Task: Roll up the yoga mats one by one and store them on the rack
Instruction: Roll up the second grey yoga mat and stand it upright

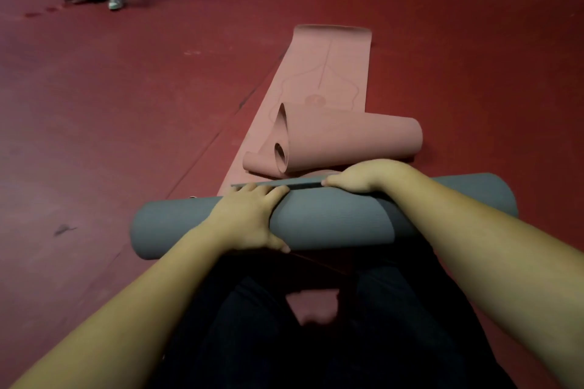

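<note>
A rolled grey mat (331,218) lay across the red floor (126,104) at six o'clock. The left hand (249,218) curled around its middle; the right hand (363,177) gripped its loose far edge. At twelve o'clock, just beyond, a pink mat (325,73) lay half rolled.

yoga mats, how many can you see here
2. The grey mat is fully rolled, lying across the floor under both hands. The pink mat lies just beyond it, near end loosely curled, the rest flat. No rack in view, so others may be out of frame.
</note>
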The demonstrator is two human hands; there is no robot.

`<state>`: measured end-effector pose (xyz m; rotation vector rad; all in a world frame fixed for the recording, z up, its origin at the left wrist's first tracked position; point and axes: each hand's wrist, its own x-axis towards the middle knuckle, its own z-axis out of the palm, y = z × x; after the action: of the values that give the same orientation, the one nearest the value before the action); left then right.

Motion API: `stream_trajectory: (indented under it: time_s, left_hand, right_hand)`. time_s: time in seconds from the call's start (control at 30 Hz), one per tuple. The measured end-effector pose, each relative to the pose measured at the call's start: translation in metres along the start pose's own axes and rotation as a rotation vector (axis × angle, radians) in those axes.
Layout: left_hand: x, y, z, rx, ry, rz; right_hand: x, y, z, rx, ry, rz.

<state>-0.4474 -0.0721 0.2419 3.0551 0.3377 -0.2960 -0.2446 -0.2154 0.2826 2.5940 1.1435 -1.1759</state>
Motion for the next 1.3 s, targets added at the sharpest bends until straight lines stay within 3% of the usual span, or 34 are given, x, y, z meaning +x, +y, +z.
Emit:
stream_trajectory:
  time_s: [0.07, 0.17, 0.23, 0.37, 0.5, 0.63, 0.9, 1.0, 1.13, 1.3]
  left_hand:
    - [0.010, -0.003, 0.003, -0.053, -0.078, -0.001]
    - [0.028, -0.013, 0.000, -0.184, -0.163, -0.010]
    - [0.040, -0.020, -0.004, -0.291, -0.256, -0.013]
    - [0.068, -0.036, -0.002, -0.500, -0.454, -0.063]
    - [0.085, -0.045, 0.008, -0.622, -0.512, -0.067]
    - [0.080, -0.043, 0.015, -0.631, -0.372, -0.022]
    - [0.016, -0.015, 0.056, -0.016, 0.287, 0.007]
    - [0.007, -0.002, 0.074, 0.151, 0.199, -0.085]
    - [0.015, 0.000, 0.068, 0.189, 0.164, -0.148]
    - [0.015, -0.005, 0.046, 0.202, 0.262, -0.072]
  right_hand:
    - [0.011, 0.005, 0.008, -0.004, 0.047, 0.035]
    - [0.022, 0.013, 0.016, -0.093, 0.398, -0.024]
    - [0.018, 0.015, 0.024, -0.111, 0.544, -0.058]
    - [0.008, 0.015, 0.051, -0.229, 0.601, -0.017]
    - [0.011, 0.016, 0.059, -0.282, 0.708, 0.003]
    - [0.018, 0.017, 0.054, -0.293, 0.706, 0.001]
    - [0.029, 0.013, 0.037, -0.244, 0.592, -0.003]
    - [0.034, 0.010, 0.031, -0.235, 0.545, 0.015]
    - [0.034, 0.008, 0.024, -0.211, 0.485, 0.038]
    - [0.020, 0.008, 0.009, -0.176, 0.423, 0.044]
